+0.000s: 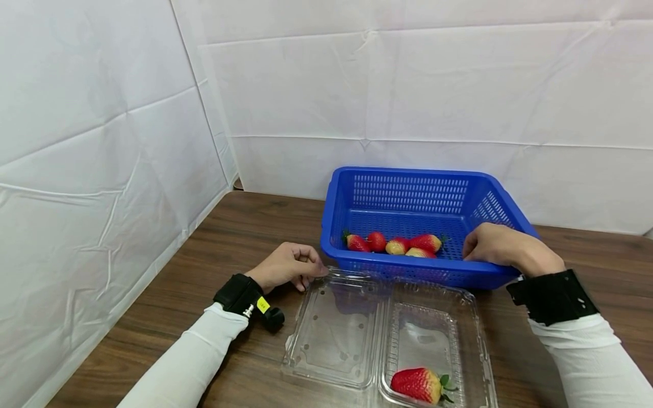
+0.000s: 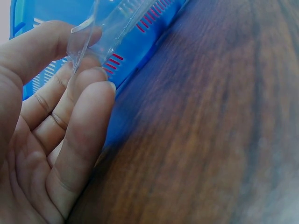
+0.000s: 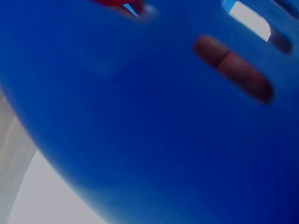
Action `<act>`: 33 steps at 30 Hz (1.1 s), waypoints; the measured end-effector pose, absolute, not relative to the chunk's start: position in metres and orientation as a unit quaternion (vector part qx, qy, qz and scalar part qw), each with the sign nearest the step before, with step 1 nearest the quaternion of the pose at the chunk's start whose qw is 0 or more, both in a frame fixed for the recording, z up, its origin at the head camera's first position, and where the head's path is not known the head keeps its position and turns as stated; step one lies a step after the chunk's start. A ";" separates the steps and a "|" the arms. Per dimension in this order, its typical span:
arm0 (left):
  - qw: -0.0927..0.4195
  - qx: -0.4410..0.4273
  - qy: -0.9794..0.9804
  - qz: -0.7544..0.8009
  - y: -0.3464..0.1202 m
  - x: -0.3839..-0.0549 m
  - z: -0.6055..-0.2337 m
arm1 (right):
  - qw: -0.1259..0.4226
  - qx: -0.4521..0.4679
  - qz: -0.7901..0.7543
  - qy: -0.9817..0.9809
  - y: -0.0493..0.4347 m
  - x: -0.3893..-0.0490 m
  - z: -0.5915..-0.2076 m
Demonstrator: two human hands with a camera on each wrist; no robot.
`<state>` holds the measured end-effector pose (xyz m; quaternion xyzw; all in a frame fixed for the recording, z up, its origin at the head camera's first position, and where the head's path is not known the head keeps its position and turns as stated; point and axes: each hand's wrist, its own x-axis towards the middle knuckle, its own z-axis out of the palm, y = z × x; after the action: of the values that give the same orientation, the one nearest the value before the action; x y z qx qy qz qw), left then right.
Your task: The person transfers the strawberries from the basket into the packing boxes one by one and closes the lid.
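My left hand point(image 1: 294, 265) pinches the far left corner of the lid of a clear plastic clamshell box point(image 1: 336, 328), thumb against fingers on the thin edge point(image 2: 86, 39). The box lies unfolded, lid on the left and tray on the right. One large strawberry point(image 1: 417, 385) with green leaves lies at the tray's near end. My right hand point(image 1: 510, 248) reaches over the front right rim of a blue basket point(image 1: 408, 170), its fingertips hidden inside. Through the wall slots in the right wrist view, parts of fingers point(image 3: 233, 70) and something red point(image 3: 111, 2) show; I cannot tell whether they grip it.
Several strawberries point(image 1: 376, 242) lie in the basket's front left part. The basket stands behind the box on a brown wooden table point(image 1: 245, 226). White sheeting point(image 1: 306, 90) hangs along the back and left side.
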<state>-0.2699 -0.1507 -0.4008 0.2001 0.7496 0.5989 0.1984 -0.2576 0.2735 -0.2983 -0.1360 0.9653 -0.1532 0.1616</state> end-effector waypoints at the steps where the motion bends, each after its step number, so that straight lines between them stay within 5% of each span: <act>1: 0.199 0.199 0.749 0.599 -0.151 -0.270 -0.401 | 0.160 -0.137 -0.153 0.966 0.274 -0.258 -0.298; 33: 0.171 0.177 0.749 0.615 -0.148 -0.256 -0.400 | 0.031 -0.153 -0.151 0.976 0.259 -0.239 -0.275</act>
<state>-0.2560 -0.1482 -0.3995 0.1772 0.7487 0.6153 0.1714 -0.2393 0.2592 -0.2749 -0.1528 0.9762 -0.1506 0.0313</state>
